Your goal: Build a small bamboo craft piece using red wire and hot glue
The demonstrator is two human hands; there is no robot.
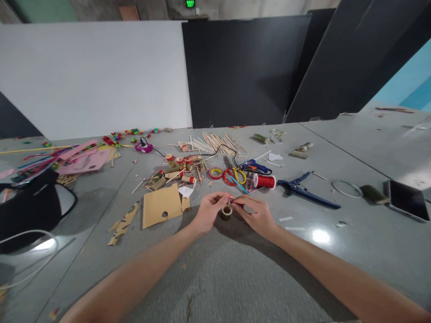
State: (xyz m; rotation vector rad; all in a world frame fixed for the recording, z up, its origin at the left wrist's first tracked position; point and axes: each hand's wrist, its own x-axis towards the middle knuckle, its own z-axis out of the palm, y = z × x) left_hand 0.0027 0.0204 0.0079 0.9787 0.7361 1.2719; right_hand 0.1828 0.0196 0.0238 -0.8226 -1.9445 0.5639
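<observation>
Head view: we have left hand (209, 211) and right hand (257, 214) pinched at the fingertips on what looks like a thin red strand (229, 198). Short bamboo ring (226, 217) sits between them, just below the fingertips, bore facing up; neither hand looks clearly nearer.

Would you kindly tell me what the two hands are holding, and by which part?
The left hand and right hand pinch a thin red piece; by which part is too small to tell.
</observation>
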